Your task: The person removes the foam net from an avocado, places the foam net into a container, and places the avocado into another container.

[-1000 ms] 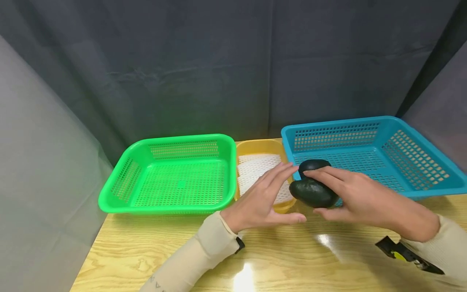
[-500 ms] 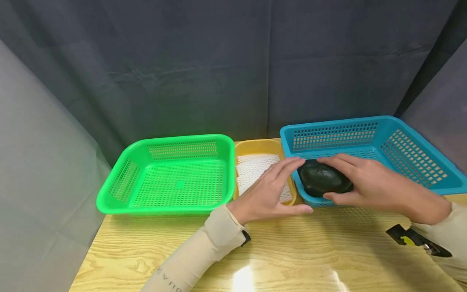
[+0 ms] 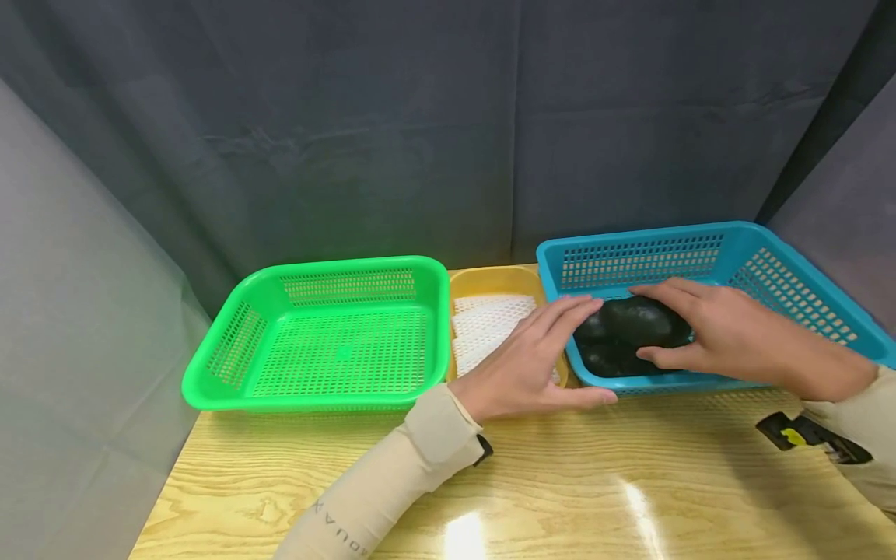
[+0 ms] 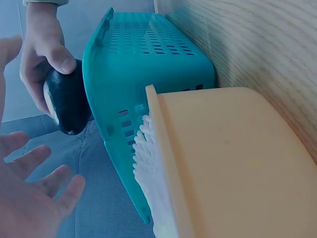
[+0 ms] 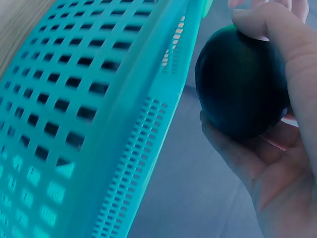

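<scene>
My right hand (image 3: 721,330) grips a dark green avocado (image 3: 644,321) at the near left corner of the blue basket (image 3: 665,383). Thumb and fingers lie on opposite sides of this avocado (image 5: 242,84) in the right wrist view. Beneath it, more dark avocados (image 3: 616,359) sit in the basket; how many is hard to tell. My left hand (image 3: 525,362), fingers spread and holding nothing, hovers over the yellow basket (image 3: 495,274) and the blue rim. Apart from the held avocado (image 4: 67,99), the left hand (image 4: 29,188) shows up in the left wrist view.
White foam nets (image 3: 483,323) lie in the yellow basket, partly behind the left hand. A green basket (image 3: 318,400) stands to the left. All the baskets sit on a wooden table (image 3: 560,490), with a dark cloth (image 3: 385,140) behind and a grey panel (image 3: 77,311) at left.
My right hand has moved right and away from me with the avocado, over the blue basket's near corner. The left hand has drifted slightly right, its fingers still spread.
</scene>
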`<act>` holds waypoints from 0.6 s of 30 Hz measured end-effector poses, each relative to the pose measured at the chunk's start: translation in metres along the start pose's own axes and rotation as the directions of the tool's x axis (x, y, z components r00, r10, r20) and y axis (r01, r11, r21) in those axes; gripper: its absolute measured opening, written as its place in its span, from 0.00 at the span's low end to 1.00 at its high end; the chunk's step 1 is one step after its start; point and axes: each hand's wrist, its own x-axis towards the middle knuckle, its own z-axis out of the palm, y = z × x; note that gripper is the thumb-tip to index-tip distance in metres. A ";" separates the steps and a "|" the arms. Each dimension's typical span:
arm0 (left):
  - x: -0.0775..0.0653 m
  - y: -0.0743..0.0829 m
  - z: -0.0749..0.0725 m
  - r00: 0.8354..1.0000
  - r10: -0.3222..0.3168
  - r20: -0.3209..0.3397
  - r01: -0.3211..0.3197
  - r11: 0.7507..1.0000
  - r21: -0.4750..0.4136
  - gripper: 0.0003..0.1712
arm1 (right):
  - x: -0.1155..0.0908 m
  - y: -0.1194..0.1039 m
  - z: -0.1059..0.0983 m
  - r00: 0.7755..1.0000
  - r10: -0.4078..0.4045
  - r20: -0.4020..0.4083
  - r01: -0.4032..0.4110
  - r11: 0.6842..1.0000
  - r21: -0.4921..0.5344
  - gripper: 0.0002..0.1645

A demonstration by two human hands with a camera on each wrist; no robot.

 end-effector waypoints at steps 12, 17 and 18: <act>0.006 -0.005 0.005 0.999 -0.030 0.013 0.030 0.999 0.019 0.58 | 0.002 0.035 0.002 0.985 0.142 0.102 -0.143 0.990 0.004 0.42; 0.006 -0.006 0.006 0.998 -0.048 0.028 0.047 0.999 0.018 0.59 | 0.001 0.052 0.004 0.970 0.186 0.159 -0.190 0.982 0.011 0.45; 0.006 -0.007 0.007 0.998 -0.052 0.032 0.051 0.999 0.016 0.59 | 0.001 0.055 0.004 0.966 0.196 0.171 -0.201 0.980 0.011 0.45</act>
